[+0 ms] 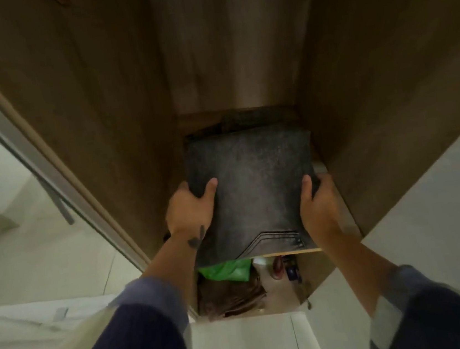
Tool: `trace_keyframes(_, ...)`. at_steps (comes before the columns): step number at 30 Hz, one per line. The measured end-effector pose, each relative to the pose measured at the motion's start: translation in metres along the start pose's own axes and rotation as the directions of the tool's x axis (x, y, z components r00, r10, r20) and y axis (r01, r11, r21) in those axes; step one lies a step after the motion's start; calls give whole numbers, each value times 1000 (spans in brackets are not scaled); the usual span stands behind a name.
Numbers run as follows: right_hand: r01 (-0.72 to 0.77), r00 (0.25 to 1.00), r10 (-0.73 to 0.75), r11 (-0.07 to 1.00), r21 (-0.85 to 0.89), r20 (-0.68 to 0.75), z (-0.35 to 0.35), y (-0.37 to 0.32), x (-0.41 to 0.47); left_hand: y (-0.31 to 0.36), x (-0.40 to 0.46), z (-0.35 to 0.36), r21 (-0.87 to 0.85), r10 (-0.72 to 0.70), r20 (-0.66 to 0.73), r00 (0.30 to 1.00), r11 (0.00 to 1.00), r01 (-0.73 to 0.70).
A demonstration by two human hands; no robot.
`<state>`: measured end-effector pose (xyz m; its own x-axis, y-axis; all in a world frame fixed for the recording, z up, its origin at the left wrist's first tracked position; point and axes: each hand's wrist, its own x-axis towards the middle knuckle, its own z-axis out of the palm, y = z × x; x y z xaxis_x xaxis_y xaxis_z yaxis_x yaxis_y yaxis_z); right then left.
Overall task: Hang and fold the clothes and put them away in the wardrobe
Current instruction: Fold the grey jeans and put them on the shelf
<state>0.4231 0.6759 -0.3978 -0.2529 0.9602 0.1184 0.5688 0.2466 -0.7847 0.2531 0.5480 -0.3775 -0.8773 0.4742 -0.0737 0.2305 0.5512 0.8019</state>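
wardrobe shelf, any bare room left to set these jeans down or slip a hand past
Little: the folded grey jeans, gripped by the left hand and right hand, span the shelf. Bare wood shows only along its right edge and back left corner. The compartment below is crowded: green bag, brown cloth.

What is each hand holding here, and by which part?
Both hold the folded dark jeans: the left hand grips its left edge, the right hand its right edge, thumbs on top, over the wardrobe shelf.

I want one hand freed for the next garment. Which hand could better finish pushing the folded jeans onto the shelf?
Probably the left hand: it grips the folded jeans further forward. The right hand holds nearer the edge.
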Motion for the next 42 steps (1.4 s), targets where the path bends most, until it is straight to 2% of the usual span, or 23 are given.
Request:
trace_keyframes(2, -53, 998, 54, 998, -43, 32, 17, 19, 8, -12, 8, 16, 44, -16, 100, 995, 999, 12)
trace_keyframes(4, -43, 995, 59, 979, -197, 77, 30, 33, 9, -22, 7, 30, 207, 9, 146, 989, 978, -39)
trace_keyframes(5, -5, 996, 32, 954, -301, 82, 35, 39, 8, -27, 3, 36, 371, 73, 152, 986, 920, -125)
trace_keyframes(7, 92, 995, -57, 864, -495, 86, 41, 45, 2, -35, -5, 46, 622, 240, 190, 952, 721, -305)
trace_keyframes(9, 198, 980, -144, 762, -616, 137, 43, 45, -5, -44, -10, 55, 688, 346, 259, 902, 589, -424)
trace_keyframes(11, 337, 941, -261, 687, -644, 214, 45, 44, -11, -49, -13, 59, 692, 371, 312, 875, 542, -477)
trace_keyframes(14, 459, 888, -346, 634, -622, 303, 50, 47, -18, -55, -9, 63, 679, 376, 329, 866, 544, -494)
trace_keyframes(26, 426, 903, -329, 609, -669, 276, 102, 44, 73, -46, 91, 103, 663, 419, 298, 858, 556, -501)
trace_keyframes(33, 471, 875, -418, 618, -630, 244, 132, 43, 155, -26, 162, 141, 679, 441, 235, 866, 563, -471)
trace_keyframes(36, 471, 879, -390, 636, -611, 272, 143, 43, 184, -18, 192, 155, 641, 417, 240, 877, 611, -465)
trace_keyframes(42, 441, 897, -349, 645, -624, 273, 158, 37, 227, -5, 239, 173, 626, 456, 214, 864, 615, -479)
